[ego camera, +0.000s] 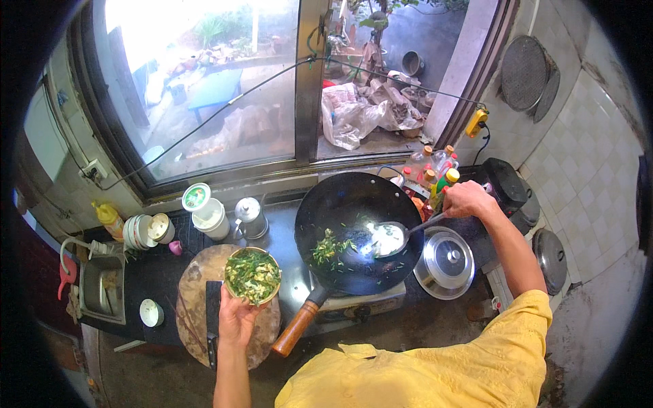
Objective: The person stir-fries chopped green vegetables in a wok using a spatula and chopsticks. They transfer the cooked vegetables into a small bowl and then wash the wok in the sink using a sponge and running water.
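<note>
In my left hand [237,317] is a bowl of cooked chopped greens with egg [252,275], raised above the round wooden chopping board [191,270]. My right hand [467,198] grips the handle of a metal wok spatula [388,238], whose wide head rests inside the black wok [352,199]. A small heap of greens and egg [329,249] lies left of the spatula head, with loose bits scattered around it. The wok sits on a gas stove [357,306], its wooden handle [296,329] pointing towards me. Beneath my left hand, a cleaver [211,326] lies on the board, partly hidden, beside chopsticks [189,321].
A steel pot lid [445,265] lies right of the wok, with several bottles [428,173] behind it. Left of the wok stand a metal jug [251,219] and a white tub [211,222]. Further left are stacked bowls [136,232], a small bowl [151,312] and a sink [104,285].
</note>
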The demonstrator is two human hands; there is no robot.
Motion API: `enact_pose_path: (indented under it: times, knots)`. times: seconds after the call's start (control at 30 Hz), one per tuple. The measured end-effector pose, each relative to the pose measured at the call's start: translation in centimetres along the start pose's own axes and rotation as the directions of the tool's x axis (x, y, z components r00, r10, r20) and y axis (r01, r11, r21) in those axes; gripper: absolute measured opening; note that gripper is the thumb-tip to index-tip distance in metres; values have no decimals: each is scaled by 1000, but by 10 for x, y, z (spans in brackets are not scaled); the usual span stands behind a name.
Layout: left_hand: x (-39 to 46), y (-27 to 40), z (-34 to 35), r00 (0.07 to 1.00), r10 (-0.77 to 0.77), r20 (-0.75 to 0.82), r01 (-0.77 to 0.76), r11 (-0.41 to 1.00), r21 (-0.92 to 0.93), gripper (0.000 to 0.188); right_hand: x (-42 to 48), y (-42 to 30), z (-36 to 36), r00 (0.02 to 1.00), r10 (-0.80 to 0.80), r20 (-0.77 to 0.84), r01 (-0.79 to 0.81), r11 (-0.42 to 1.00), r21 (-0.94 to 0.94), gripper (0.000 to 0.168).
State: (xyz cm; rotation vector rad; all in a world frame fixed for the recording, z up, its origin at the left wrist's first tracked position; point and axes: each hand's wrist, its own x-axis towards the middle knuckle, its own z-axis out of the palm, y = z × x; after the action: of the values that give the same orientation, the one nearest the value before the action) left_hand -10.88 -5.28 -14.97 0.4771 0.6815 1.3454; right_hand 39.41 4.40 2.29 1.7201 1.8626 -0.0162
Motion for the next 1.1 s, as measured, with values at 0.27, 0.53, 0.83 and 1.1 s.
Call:
enact_pose_path:
  times: [0.27,0.53,0.83,1.1]
  knots:
    - [-5,0,16,1000,5,-3,-5,1000,-3,57,76,-50,86,966,-258,22,185,748,637,35]
    - [4,-1,25,997,-14,-76,20,997,69,55,66,-59,107,985,-163,-53,152,682,716,37]
    - [51,-14,70,989,-124,-86,139,970,200,57,-10,-46,102,892,206,-402,217,587,780,31]
    - [86,-62,117,965,-260,-42,264,951,164,59,-88,-82,83,422,278,-863,135,922,363,22]
